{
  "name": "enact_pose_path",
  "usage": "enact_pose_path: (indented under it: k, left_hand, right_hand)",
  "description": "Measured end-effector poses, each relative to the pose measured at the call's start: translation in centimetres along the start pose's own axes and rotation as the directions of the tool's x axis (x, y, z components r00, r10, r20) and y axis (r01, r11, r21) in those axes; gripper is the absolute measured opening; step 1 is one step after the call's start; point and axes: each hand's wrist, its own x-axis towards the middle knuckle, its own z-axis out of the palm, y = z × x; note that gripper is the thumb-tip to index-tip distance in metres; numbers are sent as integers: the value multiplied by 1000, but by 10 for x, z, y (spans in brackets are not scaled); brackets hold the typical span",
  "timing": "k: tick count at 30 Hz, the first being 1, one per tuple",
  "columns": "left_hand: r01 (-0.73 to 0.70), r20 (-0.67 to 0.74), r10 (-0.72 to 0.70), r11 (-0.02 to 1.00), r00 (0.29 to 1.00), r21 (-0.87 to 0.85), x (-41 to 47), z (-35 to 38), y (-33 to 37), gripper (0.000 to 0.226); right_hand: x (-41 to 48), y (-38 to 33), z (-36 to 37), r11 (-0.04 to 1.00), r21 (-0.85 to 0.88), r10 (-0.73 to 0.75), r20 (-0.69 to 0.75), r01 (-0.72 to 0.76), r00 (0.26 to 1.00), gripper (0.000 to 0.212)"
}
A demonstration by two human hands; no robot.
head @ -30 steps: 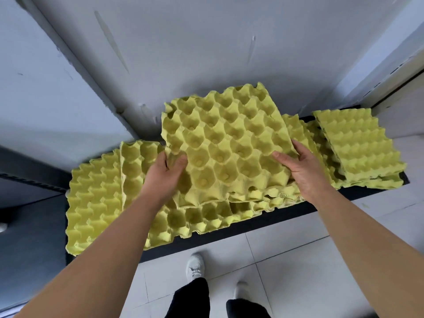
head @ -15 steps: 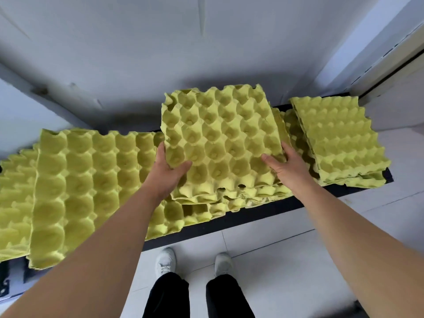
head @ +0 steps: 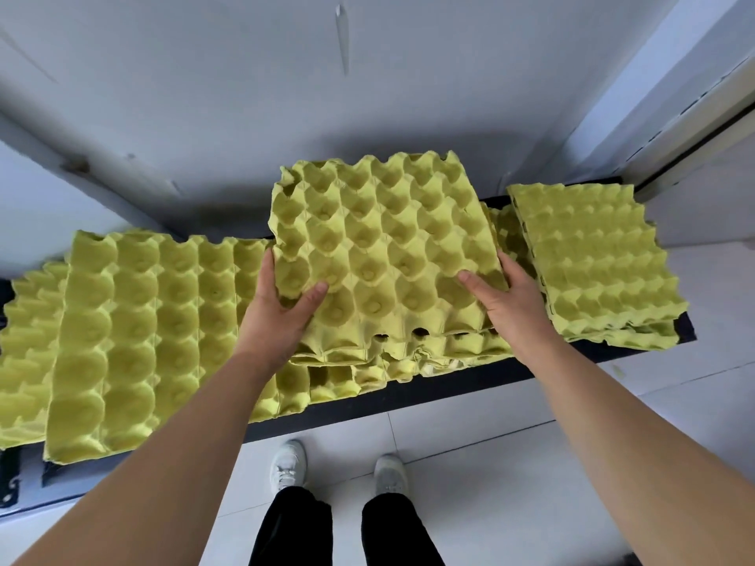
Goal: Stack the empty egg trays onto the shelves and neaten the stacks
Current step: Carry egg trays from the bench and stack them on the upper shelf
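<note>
A middle stack of yellow-green egg trays (head: 380, 255) sits on a black shelf (head: 449, 386), tilted a little against the trays under it. My left hand (head: 278, 316) grips its left front corner, thumb on top in a cup. My right hand (head: 506, 308) holds the right front corner, thumb on top, fingers down the side. To the left lies a large tray (head: 135, 341) over another stack (head: 28, 353). A neater stack (head: 592, 263) stands at the right end of the shelf.
A grey wall rises directly behind the shelf. A window frame (head: 694, 116) runs at the upper right. Below the shelf edge is white tiled floor (head: 470, 463) with my two white shoes (head: 290, 463). The trays overhang the shelf's front edge.
The view has shifted right and down, bringing more of the left trays into sight. Both hands keep their hold on the middle stack, which sits slightly squarer than before.
</note>
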Motion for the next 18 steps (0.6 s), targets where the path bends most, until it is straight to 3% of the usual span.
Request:
enact_pose_path:
  k: [6,10,13,18]
  left_hand:
    - [-126,-117,130,991,985,43,-53,-28,49,95]
    - [-162,-241,179,983,954,87,-100,-62,85,92]
    - [-169,-319,202,977,926,128,-139,-96,107,98]
    - [-214,-423,242,970,873,114,-196,-165,125,109]
  right_hand:
    - [-39,-59,-21,992,-2,-126,-8,126,992,85]
    - [-73,-120,-30,962,-41,-269,45,271,962,54]
    - [-103,-169,-31,914,-127,-381,67,386,922,69]
    - [-154,-247,-19,841,-132,-513,111,524,851,61]
